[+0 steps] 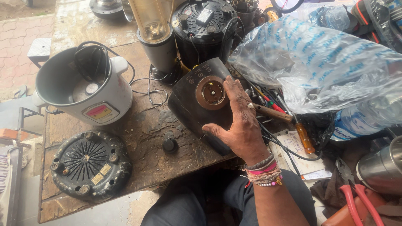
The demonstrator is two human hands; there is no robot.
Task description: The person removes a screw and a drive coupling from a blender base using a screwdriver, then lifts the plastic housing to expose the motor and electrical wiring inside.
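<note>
My right hand (240,125) lies palm down on the right side of a black mixer base (194,104) that is tilted on the wooden worktable (142,167). The fingers stretch up along the base's right edge and the thumb spreads left across its front face. A brown round coupling (211,93) sits in the top of the base, just left of my fingertips. Beaded bands and threads circle my wrist. My left hand is out of the picture.
A white rice cooker (104,98) with a cord inside stands at the left, a round black bottom plate (90,165) in front of it, and a small black knob (169,145) nearby. Behind are a blender jar (157,37) and a black motor housing (205,29). Right: a plastic bag (318,62), screwdrivers (304,138), red pliers (351,192).
</note>
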